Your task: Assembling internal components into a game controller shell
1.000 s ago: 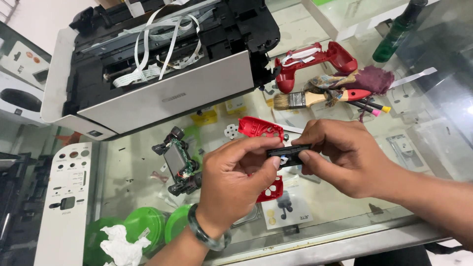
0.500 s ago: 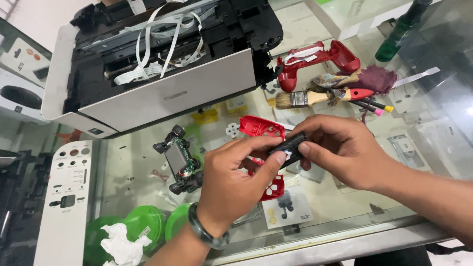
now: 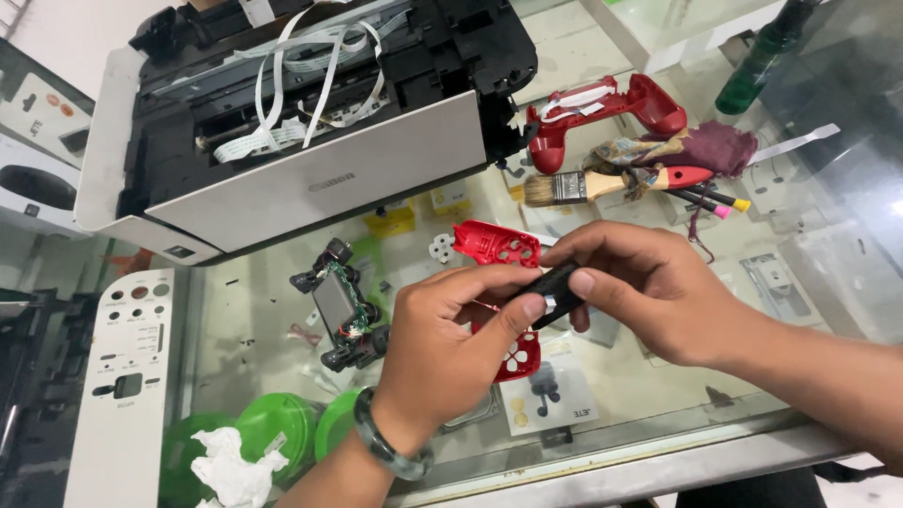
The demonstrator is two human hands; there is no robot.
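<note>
Both hands meet above the glass counter top point(image 3: 658, 395). The left hand point(image 3: 451, 353) and the right hand point(image 3: 658, 287) pinch a small flat black plastic part point(image 3: 555, 290) between thumbs and fingertips, one hand at each end, holding it tilted just over a red plastic game-controller front shell point(image 3: 497, 246) (partly hidden under the left hand). Just left of the hands lies a bare controller circuit board with black thumbsticks point(image 3: 340, 306). Farther back sit an opened white and black printer with loose white ribbon cables point(image 3: 310, 122), a red controller rear shell point(image 3: 607, 111) and a wooden-handled paintbrush with a red tip point(image 3: 611, 182).
</note>
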